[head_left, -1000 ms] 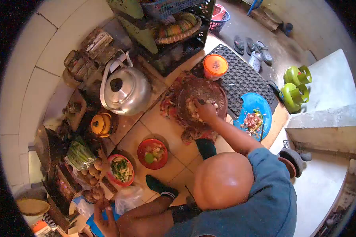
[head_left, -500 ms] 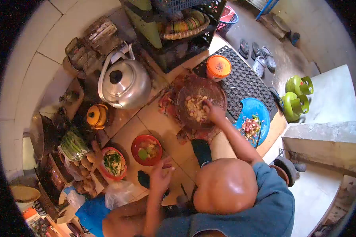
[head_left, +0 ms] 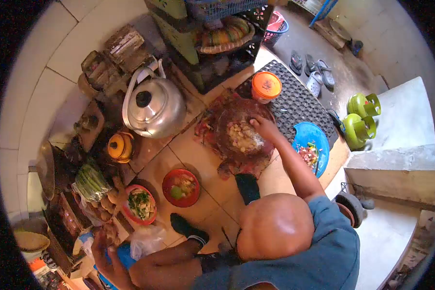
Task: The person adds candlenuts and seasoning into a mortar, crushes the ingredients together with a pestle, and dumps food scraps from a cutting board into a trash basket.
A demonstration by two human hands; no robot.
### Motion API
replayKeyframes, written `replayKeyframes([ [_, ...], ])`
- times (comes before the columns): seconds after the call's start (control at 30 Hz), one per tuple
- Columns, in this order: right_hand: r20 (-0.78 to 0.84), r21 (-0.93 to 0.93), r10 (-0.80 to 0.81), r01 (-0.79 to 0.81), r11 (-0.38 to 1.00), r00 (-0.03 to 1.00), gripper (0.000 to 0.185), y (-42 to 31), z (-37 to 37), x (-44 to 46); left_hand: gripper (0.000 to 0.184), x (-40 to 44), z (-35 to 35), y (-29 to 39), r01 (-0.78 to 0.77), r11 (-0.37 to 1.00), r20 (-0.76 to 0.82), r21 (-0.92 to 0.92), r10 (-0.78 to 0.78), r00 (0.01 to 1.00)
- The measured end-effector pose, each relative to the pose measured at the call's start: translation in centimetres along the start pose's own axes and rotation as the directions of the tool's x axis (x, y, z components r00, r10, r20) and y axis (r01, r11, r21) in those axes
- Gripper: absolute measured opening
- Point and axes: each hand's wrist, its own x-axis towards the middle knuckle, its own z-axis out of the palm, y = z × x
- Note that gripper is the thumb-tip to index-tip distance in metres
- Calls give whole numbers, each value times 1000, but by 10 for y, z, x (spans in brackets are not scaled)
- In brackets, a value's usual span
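A dark stone mortar (head_left: 228, 115) sits on a stained cloth (head_left: 203, 133), with chopped pale pieces (head_left: 241, 135) and some white grains inside. Over its right part is my right hand (head_left: 265, 129), fingers closed in a pinch; anything between them is too small to make out. My left hand (head_left: 108, 263) is beside my bent knee at the lower left, its fingers apart and holding nothing. Nearer me stand a red bowl (head_left: 194, 199) with pale pieces and something green, and a pink-rimmed plate (head_left: 129, 212) of chopped greens and pale pieces.
A blue plate (head_left: 324, 157) of chopped reddish food lies on the right, by a black mat (head_left: 295, 89) and an orange-lidded tub (head_left: 266, 86). A kettle (head_left: 157, 108) and yellow pot (head_left: 120, 147) stand left. A plastic bag (head_left: 145, 239) and bagged green vegetables (head_left: 91, 182) are nearby.
My left hand has moved from beside the red bowl down and left to my knee. My right hand has shifted slightly up within the mortar's area, and white grains now show there.
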Motion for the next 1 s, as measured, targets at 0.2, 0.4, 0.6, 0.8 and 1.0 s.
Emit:
replayKeyframes([
  [0.2,133,-284,129,-87,955,983,45,-60,-11,-40,43,-5,-26,-24,-30,998,-67,64,35,997],
  [0.4,24,-20,92,-92,996,995,42,-33,-24,-5,43,-14,-43,2,103,966,-88,239,-84,993],
  [0.6,223,-305,70,2,952,972,45,-31,11,-14,43,-7,-40,-15,54,998,65,14,-55,996],
  [0.8,51,-179,104,-94,979,993,50,-84,-51,-12,44,-12,-38,-36,38,999,27,35,-39,999],
  [1.0,239,-230,-8,65,971,971,50,-16,14,6,43,-6,-34,-20,43,999,94,-8,-42,995],
])
